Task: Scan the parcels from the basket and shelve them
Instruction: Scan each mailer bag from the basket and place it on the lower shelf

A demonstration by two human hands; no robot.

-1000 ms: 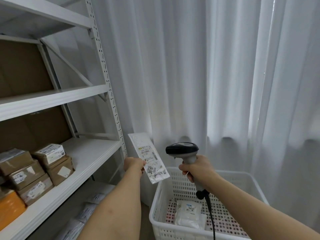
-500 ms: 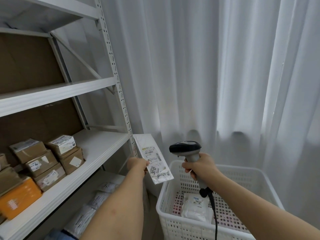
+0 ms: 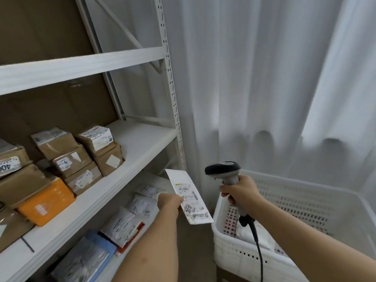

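Two hands: left hand (image 3: 169, 202), right hand (image 3: 241, 191). One scanner (image 3: 223, 169), one white basket (image 3: 305, 200), one held parcel (image 3: 188, 195), one orange box (image 3: 46, 202). Brown boxes on shelf: count unclear.

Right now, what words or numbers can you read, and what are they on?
"3010": on the white parcel held by the left hand.
"4": on a brown box label.
"400", cut off at the picture's edge: on another box label.
Other print and barcodes: too small or blurred.
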